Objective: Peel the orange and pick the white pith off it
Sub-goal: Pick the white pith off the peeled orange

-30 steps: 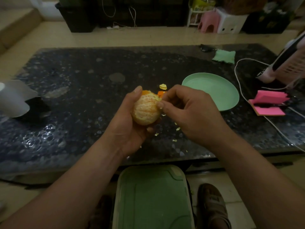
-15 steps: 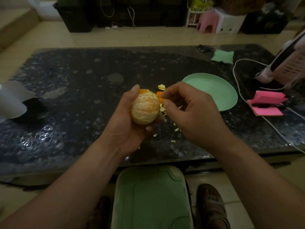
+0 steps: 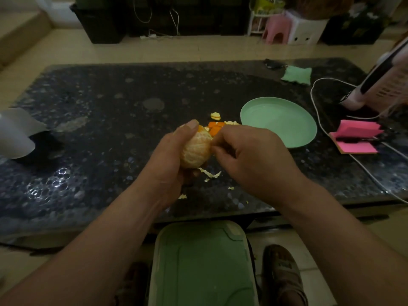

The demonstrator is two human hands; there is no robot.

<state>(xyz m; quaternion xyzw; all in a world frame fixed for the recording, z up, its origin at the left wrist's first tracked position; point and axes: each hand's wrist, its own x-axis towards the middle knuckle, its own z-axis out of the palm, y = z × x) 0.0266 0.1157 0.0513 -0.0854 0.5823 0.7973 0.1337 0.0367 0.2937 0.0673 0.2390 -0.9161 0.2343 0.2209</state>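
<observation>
Near the table point(image 3: 99, 129) edge, left hand point(image 3: 167, 160) grips orange point(image 3: 196, 149); right hand point(image 3: 254, 160) pinches it

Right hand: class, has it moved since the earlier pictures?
Yes, slightly. The right hand has shifted left, away from the green plate, so its fingertips are back against the orange in the left hand's grip.
</observation>
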